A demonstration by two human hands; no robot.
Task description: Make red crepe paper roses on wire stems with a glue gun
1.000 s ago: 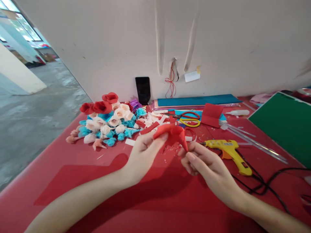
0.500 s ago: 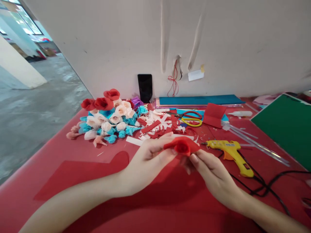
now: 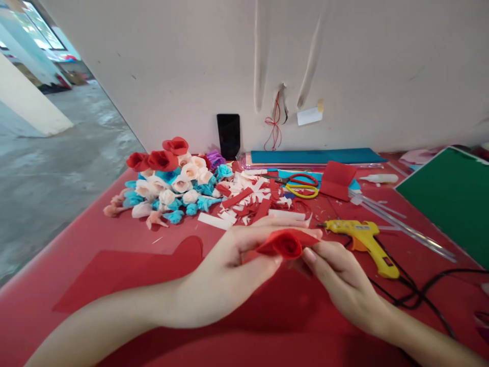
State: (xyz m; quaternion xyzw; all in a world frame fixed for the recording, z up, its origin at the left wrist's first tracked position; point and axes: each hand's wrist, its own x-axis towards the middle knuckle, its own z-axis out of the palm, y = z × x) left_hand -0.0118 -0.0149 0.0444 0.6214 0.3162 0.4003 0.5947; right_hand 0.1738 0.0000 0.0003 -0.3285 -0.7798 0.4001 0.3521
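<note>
A red paper flower (image 3: pixel 287 244) with a tightly rolled centre is held between both hands above the table. My left hand (image 3: pixel 233 270) grips its left side, thumb in front and fingers behind. From the right, my right hand (image 3: pixel 340 278) pinches the flower's edge and lower part; some of its fingers are hidden. Behind the hands lie red and white paper scraps (image 3: pixel 248 196). A yellow glue gun (image 3: pixel 362 237) rests just right of my right hand. Under and beside my left forearm is a flat red paper sheet (image 3: pixel 126 272).
Finished paper flowers (image 3: pixel 168 188) are heaped at the back left. Scissors (image 3: pixel 301 186), a folded red paper (image 3: pixel 337 179) and clear glue sticks (image 3: pixel 405 227) lie behind the glue gun. A black phone (image 3: pixel 229 136) leans on the wall. A green board (image 3: pixel 451 199) and black cable (image 3: pixel 424 295) are at right.
Both hands have lowered slightly with the flower, which now tips its rolled centre more toward me. The left fingers have stretched further along the flower's back. Things on the table stay put.
</note>
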